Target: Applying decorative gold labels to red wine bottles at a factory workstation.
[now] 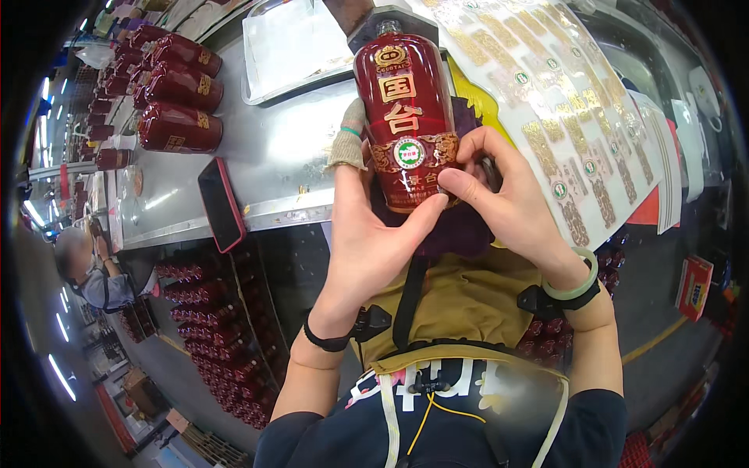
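At frame centre, the left hand [367, 234] grips a red bottle [406, 117] from below — the right hand [507, 195] pinches its gold label [411, 154]; more red bottles [175, 93] lie upper left.

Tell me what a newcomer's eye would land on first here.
A glossy dark-red ceramic bottle at centre, gripped by the left hand while the right hand presses its gold label. Upper left, matching red bottles lie on the steel table; sheets of gold labels spread right.
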A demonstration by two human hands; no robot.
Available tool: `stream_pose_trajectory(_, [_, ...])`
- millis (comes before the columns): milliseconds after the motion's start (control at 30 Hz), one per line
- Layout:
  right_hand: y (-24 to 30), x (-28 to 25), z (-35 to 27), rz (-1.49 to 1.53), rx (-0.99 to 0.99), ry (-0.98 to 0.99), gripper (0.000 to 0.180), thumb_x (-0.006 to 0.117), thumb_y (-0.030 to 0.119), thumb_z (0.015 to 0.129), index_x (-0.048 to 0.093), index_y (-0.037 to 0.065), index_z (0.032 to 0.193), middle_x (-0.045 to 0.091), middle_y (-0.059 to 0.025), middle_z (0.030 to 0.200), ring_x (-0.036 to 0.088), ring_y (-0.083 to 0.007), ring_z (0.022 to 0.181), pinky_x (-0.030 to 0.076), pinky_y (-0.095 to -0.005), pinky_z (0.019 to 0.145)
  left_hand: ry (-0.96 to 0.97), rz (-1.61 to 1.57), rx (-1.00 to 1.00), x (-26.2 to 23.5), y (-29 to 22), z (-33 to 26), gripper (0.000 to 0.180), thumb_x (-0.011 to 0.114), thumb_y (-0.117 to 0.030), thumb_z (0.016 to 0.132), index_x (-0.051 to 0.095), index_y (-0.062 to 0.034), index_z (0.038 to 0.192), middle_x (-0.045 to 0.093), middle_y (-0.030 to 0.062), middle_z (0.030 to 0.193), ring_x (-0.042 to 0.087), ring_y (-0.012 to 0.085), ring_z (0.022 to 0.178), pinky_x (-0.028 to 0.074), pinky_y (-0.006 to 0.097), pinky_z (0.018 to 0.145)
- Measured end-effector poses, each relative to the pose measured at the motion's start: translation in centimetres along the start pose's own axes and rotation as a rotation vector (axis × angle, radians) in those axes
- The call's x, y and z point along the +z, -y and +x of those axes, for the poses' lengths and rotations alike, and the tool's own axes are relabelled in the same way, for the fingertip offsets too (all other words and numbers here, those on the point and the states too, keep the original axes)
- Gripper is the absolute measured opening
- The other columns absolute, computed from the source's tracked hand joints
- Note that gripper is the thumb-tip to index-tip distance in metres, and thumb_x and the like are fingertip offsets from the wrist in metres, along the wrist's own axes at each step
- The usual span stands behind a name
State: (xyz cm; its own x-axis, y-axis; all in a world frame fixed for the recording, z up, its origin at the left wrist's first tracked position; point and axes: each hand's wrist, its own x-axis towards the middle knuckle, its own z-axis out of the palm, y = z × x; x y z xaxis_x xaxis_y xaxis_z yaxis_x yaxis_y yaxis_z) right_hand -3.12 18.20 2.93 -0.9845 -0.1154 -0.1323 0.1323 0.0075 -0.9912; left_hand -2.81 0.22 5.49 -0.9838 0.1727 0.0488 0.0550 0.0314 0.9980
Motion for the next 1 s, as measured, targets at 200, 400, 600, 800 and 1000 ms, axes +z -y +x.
stream_pose_trajectory(200, [0.0,-0.2,0.5,-0.011,0.038,0.024,0.033,0.084,0.020,0.088,0.057,0.005,0.098,0.052,0.0029,0.085,0.047,-0.0072,0.079,0.043,-0.0243,0.070,-0.016,-0.184,-0.072,-1.1,1.1,0.5,0.085,0.071,-0.004,0.096,0.018,0.0027,0.161,0.044,0.0196,0.151,0.051,0.0248,0.135,0.044,0.040,0.114])
stream_pose_trajectory(400, [0.2,-0.9,0.7,-0.038,0.063,0.083,0.034,0.087,0.018,0.085,0.059,0.006,0.101,0.052,0.0047,0.084,0.043,-0.0049,0.074,0.039,-0.0216,0.065,-0.021,-0.145,-0.066,-0.9,0.8,0.4,0.085,0.073,-0.003,0.094,0.020,0.0023,0.161,0.042,0.0195,0.152,0.050,0.0252,0.134,0.045,0.040,0.113])
stream_pose_trajectory(600, [-0.5,-1.4,0.9,-0.011,0.038,0.103,0.034,0.087,0.016,0.084,0.062,0.004,0.103,0.054,0.0051,0.083,0.043,-0.0039,0.072,0.038,-0.0215,0.064,-0.035,-0.125,-0.053,-0.8,1.0,0.6,0.087,0.074,-0.002,0.093,0.020,0.0025,0.161,0.043,0.0186,0.151,0.052,0.0250,0.133,0.047,0.040,0.112])
stream_pose_trajectory(800, [0.0,-2.0,1.1,0.162,0.106,0.178,0.021,0.074,0.017,0.097,0.063,0.003,0.106,0.059,0.0033,0.089,0.050,-0.0042,0.078,0.044,-0.0211,0.071,-0.033,0.033,-0.044,-0.4,0.3,0.7,0.090,0.077,0.001,0.088,0.023,-0.0001,0.161,0.045,0.0161,0.151,0.054,0.0229,0.132,0.047,0.038,0.110])
stream_pose_trajectory(1000, [-0.3,-2.1,1.0,0.079,0.052,0.129,0.026,0.066,0.028,0.105,0.064,0.002,0.108,0.061,0.0042,0.091,0.053,-0.0038,0.083,0.046,-0.0217,0.075,-0.027,0.028,-0.085,0.5,0.0,0.7,0.095,0.078,0.001,0.087,0.018,-0.0003,0.162,0.047,0.0157,0.149,0.056,0.0219,0.130,0.049,0.037,0.109])
